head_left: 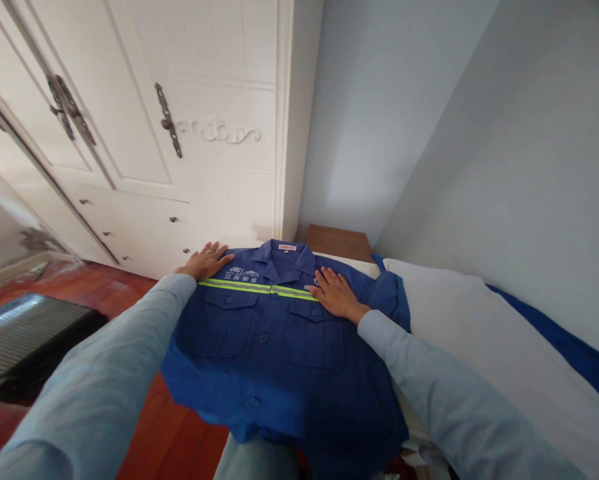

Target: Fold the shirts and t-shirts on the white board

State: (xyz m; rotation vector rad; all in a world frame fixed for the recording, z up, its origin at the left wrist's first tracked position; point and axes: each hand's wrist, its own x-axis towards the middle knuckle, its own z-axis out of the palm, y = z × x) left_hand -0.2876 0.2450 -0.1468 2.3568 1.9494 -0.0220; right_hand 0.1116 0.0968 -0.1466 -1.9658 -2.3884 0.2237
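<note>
Room in a home (likely a bedroom), white wardrobe (224, 190), ornate handles (169, 125), reddish floor (167, 433)

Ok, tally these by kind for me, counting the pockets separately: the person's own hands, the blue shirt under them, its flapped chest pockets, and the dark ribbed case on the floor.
Hands: 2 (left hand, right hand)
Blue shirt: 1
Chest pockets: 2
Dark ribbed case: 1
Total: 6

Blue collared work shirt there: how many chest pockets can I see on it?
2: one blue buttoned flap pocket nearer the left hand, and a matching pocket nearer the right hand. Others may be hidden.
</note>
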